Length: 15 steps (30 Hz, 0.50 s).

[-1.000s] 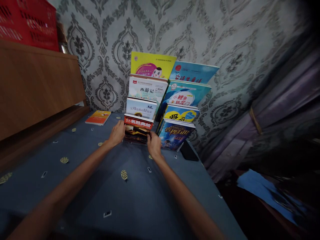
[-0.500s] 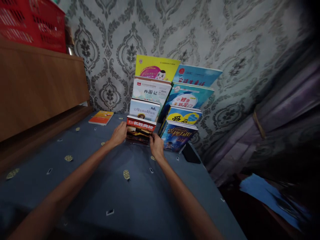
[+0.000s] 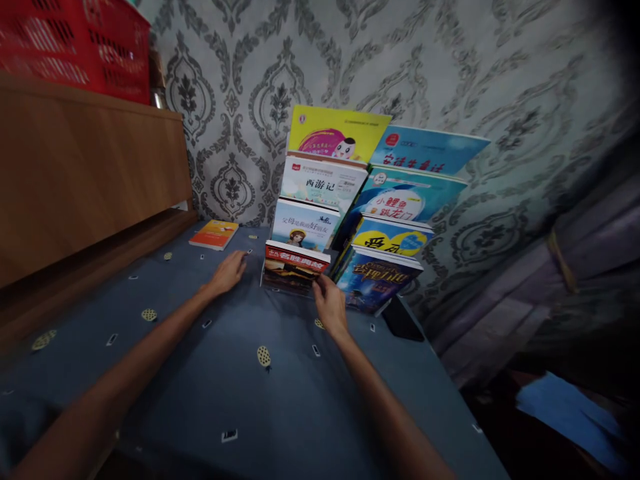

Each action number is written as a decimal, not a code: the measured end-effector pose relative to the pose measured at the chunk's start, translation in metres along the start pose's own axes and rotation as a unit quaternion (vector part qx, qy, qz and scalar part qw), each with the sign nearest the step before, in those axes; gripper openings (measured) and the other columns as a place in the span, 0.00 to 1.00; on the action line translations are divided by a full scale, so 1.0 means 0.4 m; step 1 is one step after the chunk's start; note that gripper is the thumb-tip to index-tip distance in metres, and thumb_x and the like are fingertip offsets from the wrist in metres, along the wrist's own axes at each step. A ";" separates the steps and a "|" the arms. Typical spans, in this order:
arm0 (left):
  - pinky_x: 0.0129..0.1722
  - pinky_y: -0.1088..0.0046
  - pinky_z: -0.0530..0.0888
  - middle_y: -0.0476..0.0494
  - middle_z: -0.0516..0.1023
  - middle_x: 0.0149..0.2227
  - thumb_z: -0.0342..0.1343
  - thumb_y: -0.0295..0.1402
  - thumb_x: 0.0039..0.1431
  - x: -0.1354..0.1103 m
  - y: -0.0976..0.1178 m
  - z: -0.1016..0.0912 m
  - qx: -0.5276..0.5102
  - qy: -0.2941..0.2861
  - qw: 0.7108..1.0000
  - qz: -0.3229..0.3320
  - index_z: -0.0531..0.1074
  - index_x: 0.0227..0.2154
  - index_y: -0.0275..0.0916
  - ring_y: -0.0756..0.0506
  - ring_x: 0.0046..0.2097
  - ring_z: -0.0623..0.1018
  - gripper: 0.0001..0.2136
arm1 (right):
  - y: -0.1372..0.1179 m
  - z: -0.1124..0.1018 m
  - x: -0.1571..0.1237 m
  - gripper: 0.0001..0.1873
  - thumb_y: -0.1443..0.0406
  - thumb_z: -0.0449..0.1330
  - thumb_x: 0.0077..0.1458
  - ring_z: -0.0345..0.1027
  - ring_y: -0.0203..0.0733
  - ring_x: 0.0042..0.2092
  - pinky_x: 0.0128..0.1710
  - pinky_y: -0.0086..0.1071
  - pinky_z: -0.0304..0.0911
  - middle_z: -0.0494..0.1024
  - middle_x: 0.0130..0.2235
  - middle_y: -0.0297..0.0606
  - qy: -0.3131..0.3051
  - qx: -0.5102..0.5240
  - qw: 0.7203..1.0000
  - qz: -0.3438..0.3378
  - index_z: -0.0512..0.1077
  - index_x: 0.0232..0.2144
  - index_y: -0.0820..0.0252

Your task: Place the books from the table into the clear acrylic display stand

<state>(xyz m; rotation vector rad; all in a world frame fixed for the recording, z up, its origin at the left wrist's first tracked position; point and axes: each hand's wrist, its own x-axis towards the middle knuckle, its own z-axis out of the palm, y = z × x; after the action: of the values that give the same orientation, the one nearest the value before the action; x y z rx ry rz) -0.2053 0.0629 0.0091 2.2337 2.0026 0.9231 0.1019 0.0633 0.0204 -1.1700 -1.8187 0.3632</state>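
Note:
Two stepped columns of upright books stand against the wall. At the front of the left column is a red-and-black book [image 3: 296,268]; my right hand [image 3: 331,305] has its fingers closed at that book's lower right edge. Behind it rise a pale blue book [image 3: 306,225], a white book [image 3: 323,181] and a yellow book [image 3: 340,133]. The right column has a dark blue book [image 3: 375,283] in front. My left hand [image 3: 229,273] is apart from the books, low over the blue cloth, fingers loosely stretched and holding nothing. An orange book [image 3: 214,235] lies flat just beyond it.
A wooden cabinet [image 3: 90,180] borders the left side, with a red plastic basket [image 3: 110,57] on top. A black flat object [image 3: 403,320] lies right of the books. A purple curtain [image 3: 515,293] hangs at the right, beyond the edge of the patterned blue cloth [image 3: 280,413].
My left hand has let go of the red-and-black book's left side and moved left, towards the orange book. My right hand stays at that book's right edge. The view has shifted slightly.

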 end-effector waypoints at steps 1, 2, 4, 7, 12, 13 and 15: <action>0.59 0.60 0.69 0.35 0.74 0.54 0.47 0.30 0.66 0.010 -0.027 -0.003 0.021 -0.005 0.999 -0.032 0.68 0.55 0.37 0.40 0.56 0.73 0.16 | 0.001 0.000 -0.007 0.20 0.63 0.52 0.61 0.77 0.54 0.49 0.50 0.45 0.70 0.82 0.49 0.50 0.006 0.008 1.000 0.002 0.75 0.50 0.63; 0.60 0.57 0.68 0.33 0.73 0.55 0.48 0.29 0.65 0.021 -0.055 -0.007 0.037 -0.005 0.997 -0.065 0.69 0.54 0.35 0.38 0.58 0.71 0.17 | 0.002 0.001 -0.017 0.21 0.62 0.52 0.61 0.76 0.54 0.50 0.51 0.46 0.70 0.82 0.50 0.50 0.016 0.016 1.000 0.004 0.75 0.52 0.63; 0.60 0.51 0.67 0.25 0.70 0.58 0.47 0.28 0.64 0.046 -0.113 -0.022 0.066 -0.001 0.988 -0.138 0.69 0.54 0.30 0.32 0.61 0.69 0.18 | 0.005 0.003 -0.049 0.23 0.61 0.53 0.61 0.75 0.53 0.52 0.52 0.46 0.70 0.80 0.52 0.51 0.040 0.029 0.999 0.007 0.72 0.55 0.64; 0.57 0.44 0.67 0.16 0.67 0.59 0.44 0.31 0.66 0.085 -0.198 -0.054 0.100 0.006 0.963 -0.248 0.69 0.55 0.26 0.26 0.63 0.66 0.20 | 0.008 0.007 -0.118 0.23 0.58 0.52 0.63 0.75 0.51 0.52 0.50 0.44 0.72 0.79 0.54 0.50 0.044 0.040 0.998 0.010 0.71 0.57 0.62; 0.56 0.47 0.68 0.13 0.69 0.59 0.47 0.39 0.67 0.141 -0.297 -0.082 0.110 -0.012 0.925 -0.362 0.68 0.57 0.24 0.24 0.62 0.68 0.24 | 0.008 0.017 -0.200 0.18 0.61 0.52 0.63 0.77 0.48 0.46 0.47 0.41 0.73 0.82 0.45 0.46 -0.043 0.039 0.998 0.003 0.77 0.48 0.59; 0.57 0.48 0.68 0.13 0.69 0.59 0.48 0.40 0.66 0.151 -0.308 -0.081 0.109 -0.017 0.921 -0.374 0.68 0.57 0.24 0.24 0.62 0.68 0.25 | 0.009 0.018 -0.203 0.17 0.61 0.52 0.63 0.77 0.47 0.45 0.47 0.41 0.73 0.83 0.44 0.45 -0.060 0.036 0.998 0.004 0.77 0.47 0.59; 0.58 0.48 0.66 0.13 0.68 0.60 0.50 0.43 0.66 0.170 -0.324 -0.075 0.107 -0.017 0.913 -0.392 0.66 0.59 0.23 0.24 0.63 0.67 0.28 | 0.009 0.018 -0.203 0.17 0.61 0.52 0.63 0.78 0.47 0.44 0.46 0.41 0.73 0.83 0.42 0.44 -0.079 0.028 0.996 0.013 0.78 0.45 0.59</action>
<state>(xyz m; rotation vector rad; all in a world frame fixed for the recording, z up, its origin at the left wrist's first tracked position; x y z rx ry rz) -0.3348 0.1374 0.0134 1.2314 2.7181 0.5726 0.1087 -0.0009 -0.0293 -1.1533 -1.9173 0.5312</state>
